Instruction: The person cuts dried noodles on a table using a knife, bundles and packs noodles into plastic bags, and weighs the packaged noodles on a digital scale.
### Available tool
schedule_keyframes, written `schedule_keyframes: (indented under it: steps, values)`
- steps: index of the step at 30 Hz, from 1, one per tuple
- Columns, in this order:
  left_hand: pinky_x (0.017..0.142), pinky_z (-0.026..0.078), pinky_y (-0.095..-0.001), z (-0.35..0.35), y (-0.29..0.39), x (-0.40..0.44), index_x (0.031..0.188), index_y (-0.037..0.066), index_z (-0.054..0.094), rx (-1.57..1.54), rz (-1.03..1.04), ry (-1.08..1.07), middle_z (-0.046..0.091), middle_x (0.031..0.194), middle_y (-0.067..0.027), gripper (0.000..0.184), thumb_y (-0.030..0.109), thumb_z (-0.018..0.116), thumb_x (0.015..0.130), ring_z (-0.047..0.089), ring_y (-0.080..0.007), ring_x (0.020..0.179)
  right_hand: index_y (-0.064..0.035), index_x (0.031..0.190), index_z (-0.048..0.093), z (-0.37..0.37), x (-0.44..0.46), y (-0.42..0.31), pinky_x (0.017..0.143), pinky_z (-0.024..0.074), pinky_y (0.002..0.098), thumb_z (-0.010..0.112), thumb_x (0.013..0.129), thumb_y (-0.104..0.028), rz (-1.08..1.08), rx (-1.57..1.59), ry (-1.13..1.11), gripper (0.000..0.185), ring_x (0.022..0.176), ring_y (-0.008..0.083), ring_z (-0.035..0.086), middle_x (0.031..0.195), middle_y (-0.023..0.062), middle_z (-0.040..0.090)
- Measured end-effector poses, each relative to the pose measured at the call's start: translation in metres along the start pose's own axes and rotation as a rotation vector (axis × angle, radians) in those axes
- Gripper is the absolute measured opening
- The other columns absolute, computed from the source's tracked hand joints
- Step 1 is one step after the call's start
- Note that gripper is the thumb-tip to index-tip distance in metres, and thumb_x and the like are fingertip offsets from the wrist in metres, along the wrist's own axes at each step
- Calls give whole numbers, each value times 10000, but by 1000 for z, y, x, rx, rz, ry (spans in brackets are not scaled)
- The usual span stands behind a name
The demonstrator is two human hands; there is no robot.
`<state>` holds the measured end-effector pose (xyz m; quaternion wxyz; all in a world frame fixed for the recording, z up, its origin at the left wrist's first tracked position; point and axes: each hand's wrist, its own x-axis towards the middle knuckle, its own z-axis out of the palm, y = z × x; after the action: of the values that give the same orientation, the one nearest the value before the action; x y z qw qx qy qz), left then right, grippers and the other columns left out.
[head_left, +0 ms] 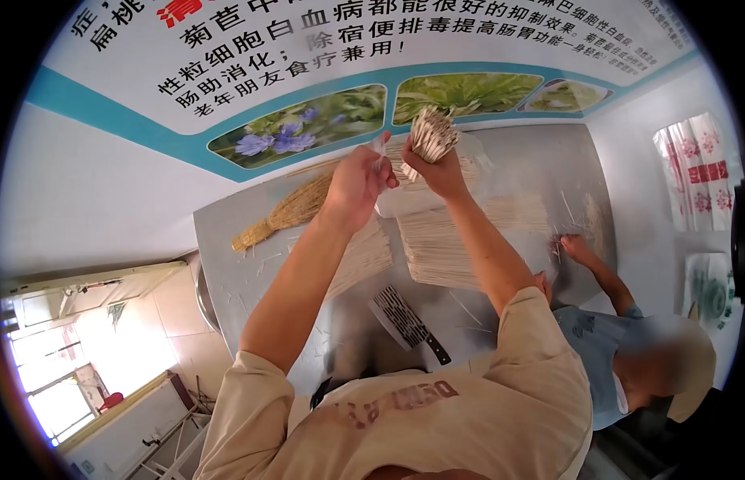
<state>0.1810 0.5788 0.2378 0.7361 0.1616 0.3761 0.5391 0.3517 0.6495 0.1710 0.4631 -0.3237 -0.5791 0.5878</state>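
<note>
Pale noodle-like bundle (433, 134) sits up in the right hand (438, 172) above a metal table (568, 160), fingers clamped round it in the head view, while the left hand (359, 188) pinches what looks like clear plastic (381, 150). Tbh best to grip snugly without crushing, ends level, since thin strands probably snap or slide loose easily.

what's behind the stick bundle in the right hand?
The green-leaf photo on the poster shows around the top of the stick bundle; lower down, the far part of the metal table. Whatever sits directly behind the bundle and right hand is covered.
</note>
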Motion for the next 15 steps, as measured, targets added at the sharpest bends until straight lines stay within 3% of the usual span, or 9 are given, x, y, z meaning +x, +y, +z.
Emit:
schedule_keyframes:
  steps: [3,4,8,10,15]
  values:
    - [788,427,-341,-4,0,1,1486,-10,359,-35,-11,-32,469,736,-43,563,179,372,956,473,-206,728,-2,993,635,-13,-2,-12,797,493,284,732,885,-66,12,-185,-120,159,886,110,604,945,1,664]
    - [783,429,-339,-2,2,0,1488,-5,359,-44,-15,-26,461,732,-36,563,177,374,955,470,-198,721,-44,1112,654,-23,0,-5,833,497,315,730,817,-46,-33,-325,-196,305,891,179,635,967,64,697]
    - [813,429,-340,-4,3,2,1470,15,397,-39,-29,42,402,683,-7,549,150,347,940,425,-159,656,-49,1024,660,-60,0,0,808,495,287,762,813,-79,62,-582,-306,236,866,169,633,946,80,697]
    - [808,429,-334,-7,1,2,1476,12,388,-25,-18,55,385,669,-2,561,145,355,932,414,-152,640,-78,1074,632,-74,1,8,794,517,384,724,738,-68,-22,-815,-315,348,911,341,657,946,155,680]
    - [797,432,-327,-4,0,3,1492,8,364,6,-1,90,356,638,9,591,135,369,915,392,-143,604,-101,1124,617,-81,15,29,870,506,431,709,752,-139,-76,-1237,-399,386,989,352,641,1037,137,680]
